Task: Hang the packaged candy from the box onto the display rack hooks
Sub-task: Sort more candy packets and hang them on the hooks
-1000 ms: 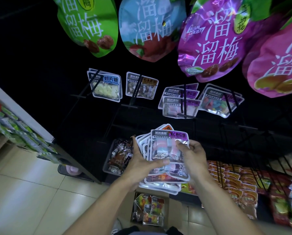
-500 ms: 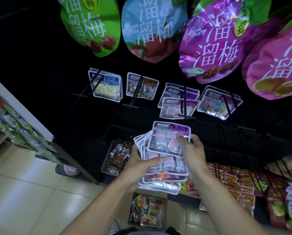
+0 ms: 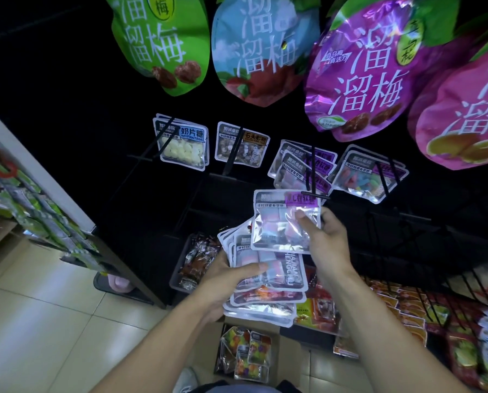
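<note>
My right hand (image 3: 326,242) pinches one silvery candy pack with a purple label (image 3: 279,222), lifted so its top edge sits at the tip of a black rack hook (image 3: 312,177). That hook carries several matching purple-label packs (image 3: 296,165). My left hand (image 3: 228,282) grips a fanned stack of candy packs (image 3: 268,287) just below. On the floor between my arms stands the cardboard box (image 3: 282,350) with a few colourful candy packs (image 3: 245,353) inside.
Other hooks carry white candy packs (image 3: 181,144), brown candy packs (image 3: 241,146) and colourful gummy packs (image 3: 364,174). Big plum bags (image 3: 359,72) hang above. A black bin of wrapped sweets (image 3: 197,259) sits lower left; red snack packs (image 3: 401,304) hang lower right. A side shelf (image 3: 38,211) stands left.
My right hand has lifted the top purple-label pack off the stack and raised it up to the hook tip. My left hand still grips the stack below.
</note>
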